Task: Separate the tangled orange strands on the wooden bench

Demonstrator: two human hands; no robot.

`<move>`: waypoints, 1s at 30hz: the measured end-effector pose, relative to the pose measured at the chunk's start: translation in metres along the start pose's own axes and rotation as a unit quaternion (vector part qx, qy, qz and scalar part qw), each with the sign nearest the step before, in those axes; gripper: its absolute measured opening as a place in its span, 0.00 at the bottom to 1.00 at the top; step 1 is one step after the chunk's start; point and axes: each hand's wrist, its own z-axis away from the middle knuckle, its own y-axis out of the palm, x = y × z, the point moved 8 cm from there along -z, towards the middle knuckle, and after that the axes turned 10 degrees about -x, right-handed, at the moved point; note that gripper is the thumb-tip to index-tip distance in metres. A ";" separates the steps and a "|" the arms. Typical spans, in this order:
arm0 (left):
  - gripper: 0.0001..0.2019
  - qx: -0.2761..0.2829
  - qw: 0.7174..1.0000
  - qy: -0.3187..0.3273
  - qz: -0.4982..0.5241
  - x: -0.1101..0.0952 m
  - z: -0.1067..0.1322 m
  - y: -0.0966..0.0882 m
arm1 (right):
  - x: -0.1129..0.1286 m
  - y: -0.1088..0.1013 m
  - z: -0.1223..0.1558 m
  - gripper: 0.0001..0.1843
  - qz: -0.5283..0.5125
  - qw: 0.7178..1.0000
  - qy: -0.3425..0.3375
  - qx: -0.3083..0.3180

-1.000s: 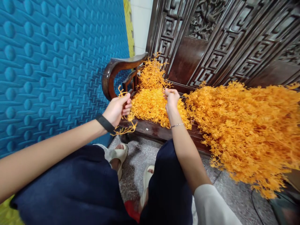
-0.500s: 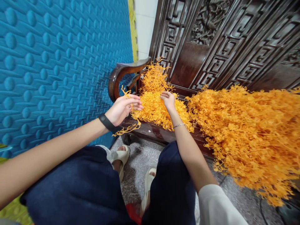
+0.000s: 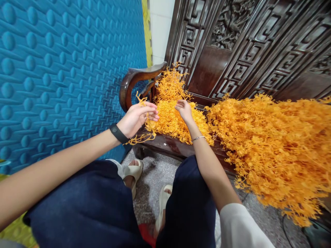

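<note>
Sprigs of orange plastic foliage hung from the left hand, fingers loosely curled around the stems. Right hand pinched a piece atop the small pile on the wooden surface.

You are handling an orange sprig that is looking like moulded plastic, thin and matt, the same as the small pile and large pile. The bench is showing dark, glossy, carved wood. The wall panel is appearing as blue padded foam, dimpled and matt. The floor is showing speckled stone. Your wristband is looking matt black; your bracelet is gleaming like metal.
</note>
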 end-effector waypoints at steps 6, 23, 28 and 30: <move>0.04 -0.005 1.000 0.013 0.018 -0.004 -0.002 -0.002 | 0.032 0.019 0.042 0.09 -0.015 0.989 -0.003 0.147; 0.04 -0.043 0.998 0.032 0.037 -0.007 -0.008 -0.006 | 0.082 0.052 0.125 0.12 -0.067 0.966 -0.061 0.243; 0.05 -0.038 0.998 0.039 0.025 -0.006 -0.009 -0.007 | 0.095 0.034 0.121 0.15 0.125 0.961 -0.211 0.127; 0.05 -0.034 0.998 0.051 0.018 -0.008 -0.008 -0.007 | 0.100 0.032 0.123 0.15 0.164 0.946 -0.258 0.106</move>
